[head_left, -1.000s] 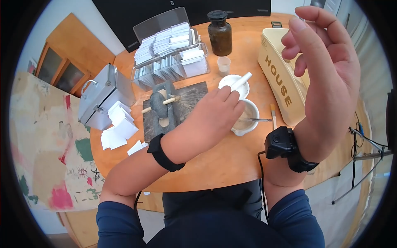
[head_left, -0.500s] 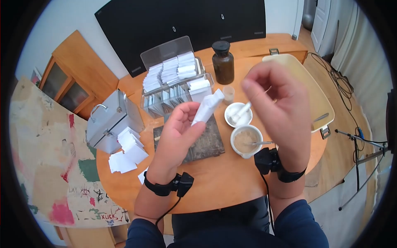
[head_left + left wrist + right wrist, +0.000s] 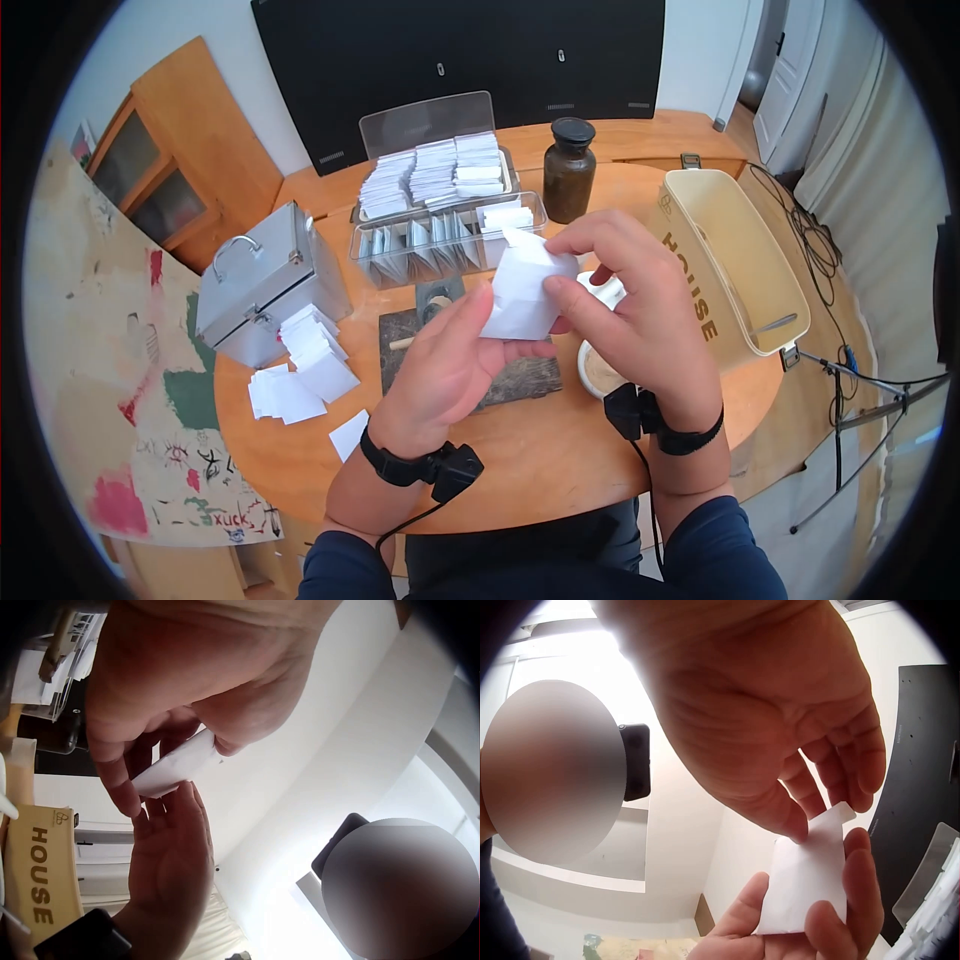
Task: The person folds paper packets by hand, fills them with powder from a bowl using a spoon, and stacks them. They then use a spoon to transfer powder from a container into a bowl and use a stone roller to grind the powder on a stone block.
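Observation:
A small white paper packet (image 3: 522,290) is between my two hands, above the middle of the table. My left hand (image 3: 435,375) holds it from below and the left, with the thumb along its side. At the packet's right edge, my right hand (image 3: 640,320) pinches the paper between thumb and fingers. The right wrist view shows the packet (image 3: 806,881) flat, with a narrow flap at its top. Partly hidden behind my right hand are a white bowl (image 3: 597,372) of beige powder and a smaller white dish (image 3: 606,290).
Behind my hands stand clear boxes (image 3: 420,262) of white packets and a dark jar (image 3: 571,180). To the left are a silver case (image 3: 265,290) and loose papers (image 3: 325,365). A cream HOUSE bin (image 3: 690,285) stands right. A dark board (image 3: 500,390) lies below my hands.
My left hand came back from over the bowls, then appeared with the white packet. The right hand has come down and left from its raised position and now pinches the packet. The head view shifted.

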The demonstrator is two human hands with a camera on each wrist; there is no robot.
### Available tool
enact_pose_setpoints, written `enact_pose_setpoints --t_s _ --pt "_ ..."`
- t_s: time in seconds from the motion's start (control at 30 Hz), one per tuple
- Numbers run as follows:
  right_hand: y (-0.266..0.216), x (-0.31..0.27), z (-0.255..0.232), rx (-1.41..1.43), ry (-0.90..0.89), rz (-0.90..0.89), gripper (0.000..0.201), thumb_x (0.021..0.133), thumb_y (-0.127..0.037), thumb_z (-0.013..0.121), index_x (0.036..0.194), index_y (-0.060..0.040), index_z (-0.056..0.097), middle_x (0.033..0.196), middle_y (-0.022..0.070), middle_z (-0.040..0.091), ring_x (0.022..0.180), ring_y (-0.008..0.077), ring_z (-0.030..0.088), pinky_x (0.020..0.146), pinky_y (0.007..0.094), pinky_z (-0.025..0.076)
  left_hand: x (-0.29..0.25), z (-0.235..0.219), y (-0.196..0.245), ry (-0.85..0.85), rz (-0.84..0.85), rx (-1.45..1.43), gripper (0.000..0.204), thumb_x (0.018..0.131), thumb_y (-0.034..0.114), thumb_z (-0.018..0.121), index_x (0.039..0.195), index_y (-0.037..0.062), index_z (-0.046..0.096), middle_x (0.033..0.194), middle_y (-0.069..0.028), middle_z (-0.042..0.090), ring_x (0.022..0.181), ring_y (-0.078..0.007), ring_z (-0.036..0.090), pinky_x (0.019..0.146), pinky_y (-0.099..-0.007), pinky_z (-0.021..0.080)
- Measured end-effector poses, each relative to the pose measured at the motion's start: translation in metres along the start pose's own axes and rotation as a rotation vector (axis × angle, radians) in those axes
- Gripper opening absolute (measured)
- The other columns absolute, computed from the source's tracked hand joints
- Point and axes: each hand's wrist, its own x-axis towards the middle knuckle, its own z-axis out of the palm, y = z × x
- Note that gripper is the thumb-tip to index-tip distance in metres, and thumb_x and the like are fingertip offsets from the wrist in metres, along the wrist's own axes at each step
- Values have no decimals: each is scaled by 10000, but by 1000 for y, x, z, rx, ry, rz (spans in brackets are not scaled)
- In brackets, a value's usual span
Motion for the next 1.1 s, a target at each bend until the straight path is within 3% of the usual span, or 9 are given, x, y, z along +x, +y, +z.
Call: enact_pose_setpoints --t_s 0.23,0.4,0.5,0.57,0.63,0.73,0.93,1.03,1.1 --pt "4 0 5 60 -10 64 220 813 -57 689 1015 1 622 922 130 634 825 240 644 689 319 510 -1 -5 2 13 -33 42 512 1078 339 280 1396 -42 404 1322 -174 544 1186 -289 572 1008 -445 462" --pt "-1 -1 11 455 22 341 223 827 8 670 1041 -4 609 910 69 631 784 115 625 662 235 507 0 -6 3 1 -7 46 535 1074 366 276 1419 -31 371 1346 -180 522 1199 -303 563 997 -453 476" --pt "7 -2 7 337 -44 326 228 823 22 668 1041 -1 607 889 39 618 749 92 599 672 230 500 -2 -7 1 61 -4 164 500 1067 333 325 1426 -12 359 1359 -170 509 1187 -284 567 985 -423 481" --pt "9 -2 10 355 -41 320 223 821 22 670 1034 -1 610 870 35 608 740 91 587 672 229 496 -2 -9 0 140 -3 271 451 1065 279 365 1416 -4 372 1345 -159 517 1163 -252 578 985 -388 473" --pt "10 -3 14 373 -39 319 218 818 22 672 1027 -2 613 850 31 599 731 91 575 672 228 491 4 -10 0 212 329 484 379 985 108 553 1337 -3 464 1171 -88 613 1038 -153 598 919 -308 475" --pt "11 -5 18 326 -81 325 218 810 17 682 1019 -11 627 829 40 587 723 100 569 666 242 491 2 -21 5 214 448 869 436 918 -20 582 1331 20 449 1139 -66 595 1002 -123 580 897 -278 459" --pt "6 -3 19 152 -149 222 198 800 -3 699 995 -5 659 835 84 592 702 161 590 641 271 492 -2 -21 8 294 446 1045 254 882 -23 642 1133 -2 616 1001 -44 618 864 -99 604 775 -241 496" --pt "4 -2 18 69 -189 238 148 804 22 711 942 -13 671 877 40 621 739 87 583 633 209 465 -2 -19 8 323 442 1082 199 881 -21 646 1079 -3 643 975 -41 622 830 -93 606 748 -238 500" --pt "1 -2 19 25 -157 247 122 801 -24 707 916 3 675 810 97 621 662 215 599 606 303 477 -2 -19 6 336 457 1121 192 881 -23 645 1071 -2 644 967 -39 624 823 -89 605 740 -235 500"
